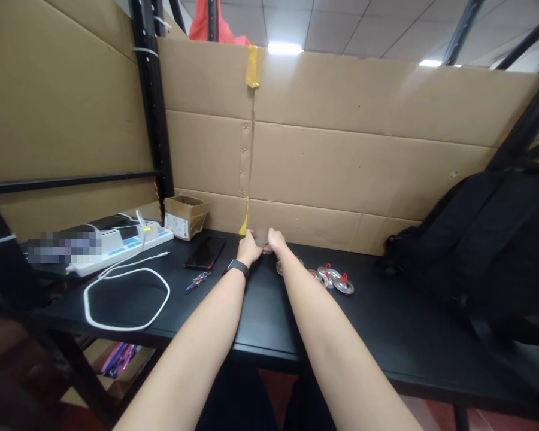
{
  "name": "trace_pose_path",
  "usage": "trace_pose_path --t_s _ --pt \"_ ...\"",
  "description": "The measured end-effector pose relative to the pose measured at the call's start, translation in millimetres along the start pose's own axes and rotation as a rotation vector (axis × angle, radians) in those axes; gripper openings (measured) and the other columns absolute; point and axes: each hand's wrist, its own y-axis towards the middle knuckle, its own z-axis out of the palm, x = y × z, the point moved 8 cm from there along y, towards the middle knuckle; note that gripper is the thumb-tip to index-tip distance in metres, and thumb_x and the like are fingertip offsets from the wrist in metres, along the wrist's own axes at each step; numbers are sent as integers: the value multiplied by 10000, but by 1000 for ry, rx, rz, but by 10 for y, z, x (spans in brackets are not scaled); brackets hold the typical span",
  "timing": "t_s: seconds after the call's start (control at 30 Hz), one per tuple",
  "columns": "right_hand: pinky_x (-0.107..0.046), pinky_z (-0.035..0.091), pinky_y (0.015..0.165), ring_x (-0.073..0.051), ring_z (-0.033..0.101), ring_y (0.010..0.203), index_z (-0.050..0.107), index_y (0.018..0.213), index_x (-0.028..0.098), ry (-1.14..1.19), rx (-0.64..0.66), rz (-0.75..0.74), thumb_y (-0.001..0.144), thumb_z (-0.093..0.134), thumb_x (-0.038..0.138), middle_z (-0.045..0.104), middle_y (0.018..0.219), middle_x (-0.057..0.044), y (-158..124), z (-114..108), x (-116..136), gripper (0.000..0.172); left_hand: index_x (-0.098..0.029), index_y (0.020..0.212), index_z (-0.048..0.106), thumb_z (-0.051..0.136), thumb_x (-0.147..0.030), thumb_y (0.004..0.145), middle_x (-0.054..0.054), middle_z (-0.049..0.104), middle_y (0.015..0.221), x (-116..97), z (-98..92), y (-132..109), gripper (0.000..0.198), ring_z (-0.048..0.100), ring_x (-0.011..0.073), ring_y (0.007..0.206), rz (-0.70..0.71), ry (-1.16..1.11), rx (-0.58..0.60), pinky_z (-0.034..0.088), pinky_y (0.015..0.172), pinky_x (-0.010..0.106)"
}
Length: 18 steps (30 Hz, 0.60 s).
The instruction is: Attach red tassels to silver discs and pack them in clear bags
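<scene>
Both arms reach forward to the back of the black table (265,311). My left hand (248,249), with a dark watch (238,267) on its wrist, is closed on one side of a small translucent object (261,237). Closed on the other side is my right hand (275,240). The object looks like thin clear plastic, but its kind and any contents are too small and blurred to make out. Beside my right forearm lie several silver finger cymbals (344,285) with red loops, some overlapping. One of them is partly hidden behind that forearm.
Left of my hands lie a dark phone (205,252) and a colourful keychain (198,281). A small cardboard box (185,216), a white power strip (121,248) and a looped white cable (167,299) are farther left. A black backpack (480,239) stands right; a cardboard wall (318,161) closes the back.
</scene>
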Motion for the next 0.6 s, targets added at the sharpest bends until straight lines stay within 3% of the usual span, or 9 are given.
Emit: trace_pose_path --t_s 0.1,0.2,0.33,0.6 --pt "-280 575 629 -194 719 649 664 1082 52 95 87 42 972 334 251 735 762 -134 -54 23 2 401 -140 1288 452 846 -255 605 189 702 1115 -33 18 -16 797 667 317 1087 18 -31 39 479 898 343" --pt "-259 565 601 -177 691 585 688 934 76 137 147 46 896 486 186 710 663 -99 -138 49 53 233 -149 1291 441 879 -302 575 196 697 1123 -56 7 -28 853 667 329 1082 47 -50 31 477 907 354" --pt "-243 551 581 -166 670 557 691 792 105 115 149 39 764 647 122 686 597 -56 -186 63 90 55 -162 1274 466 879 -343 577 186 702 1121 -46 3 -26 830 673 328 1069 59 -38 27 481 890 343" --pt "-231 528 821 -232 714 946 744 750 165 -56 74 -54 663 774 208 759 826 -62 -78 102 73 102 -175 1285 479 800 -253 648 176 709 1120 13 -16 -20 718 667 344 1073 19 11 20 475 899 360"
